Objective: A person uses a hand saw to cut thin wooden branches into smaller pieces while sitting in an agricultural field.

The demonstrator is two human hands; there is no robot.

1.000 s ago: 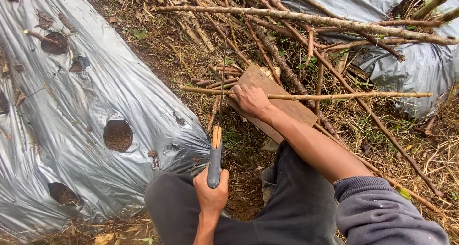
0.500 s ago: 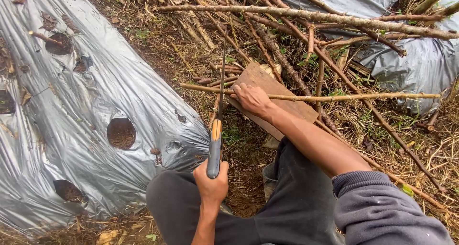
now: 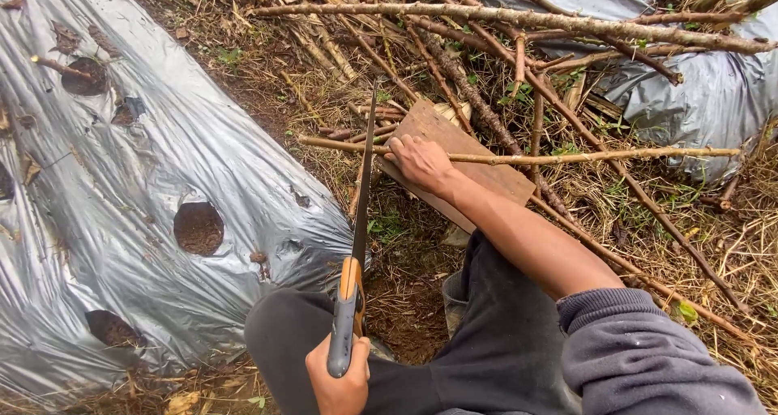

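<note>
Left hand: my left hand (image 3: 340,378) sat at the bottom centre of the frame, fingers clamped around the grey and orange handle of the hand saw (image 3: 354,257).
Hand saw: its narrow blade ran up the frame from my fist, almost straight, with the tip near the upper centre; the blade crossed the thin stick just left of my other hand.
Right hand: my right hand (image 3: 420,162) lay in the middle of the frame, palm down, fingers pressed together over the thin stick (image 3: 567,156) and holding it against the wooden board (image 3: 478,168).
Thin stick: it lay nearly level across the centre, from left of the blade out toward the right edge, resting on the board under my hand.
Wooden board: a flat brown plank, tilted, running from upper left to lower right beneath my hand and forearm.
Sleeve and legs: a grey sleeve (image 3: 648,358) was pushed up my right arm in the lower right; my dark trousers (image 3: 486,342) filled the bottom centre.
Branch pile: many bare branches (image 3: 502,16) were heaped across the upper half, the longest one stretching from upper centre to the right edge.
Plastic sheet: silver plastic sheeting (image 3: 121,188) with round holes showing soil covered the left side; a second piece (image 3: 713,99) lay in the upper right.
Ground: dark soil and dry grass (image 3: 405,285) lay between my legs and the board.
</note>
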